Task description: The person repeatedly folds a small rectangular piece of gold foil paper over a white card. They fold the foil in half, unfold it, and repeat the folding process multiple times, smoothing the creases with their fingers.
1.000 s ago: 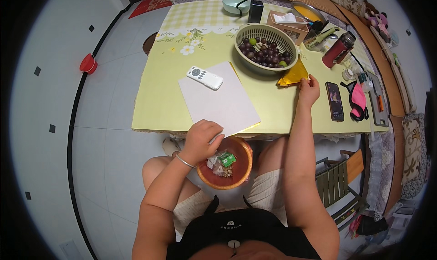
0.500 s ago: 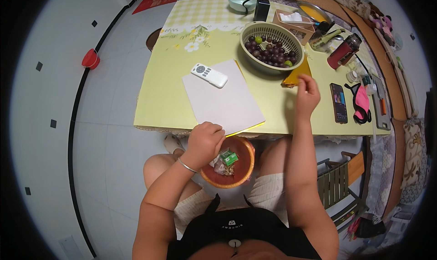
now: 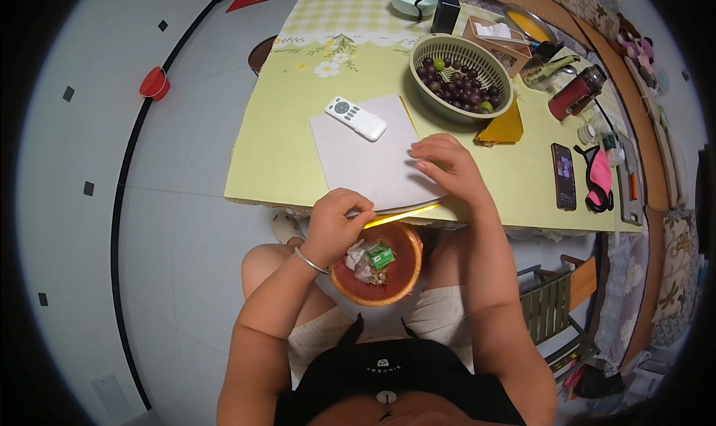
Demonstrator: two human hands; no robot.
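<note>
White paper [image 3: 365, 172] lies at the table's near edge, with a yellow layer [image 3: 403, 215] showing beneath its front edge. My left hand [image 3: 339, 218] pinches the paper's near left corner, fingers closed. Over the paper's right side hovers my right hand [image 3: 447, 168], its fingers apart and holding nothing. A white remote control [image 3: 356, 118] rests on the far part of the paper. Beyond my right hand, a folded golden-yellow piece [image 3: 504, 129] lies partly under a colander [image 3: 462, 101] of dark grapes [image 3: 461, 83].
Below the table edge, between my knees, stands an orange-rimmed bin [image 3: 399, 288] with a green box and scraps in it. To the right lie a phone [image 3: 564, 176] and a pink-and-black item [image 3: 598, 174]. A red thermos [image 3: 576, 94] stands farther back.
My right hand has moved left from near the golden-yellow piece to over the paper, and its fingers have spread. The paper's near edge has lifted slightly in my left hand.
</note>
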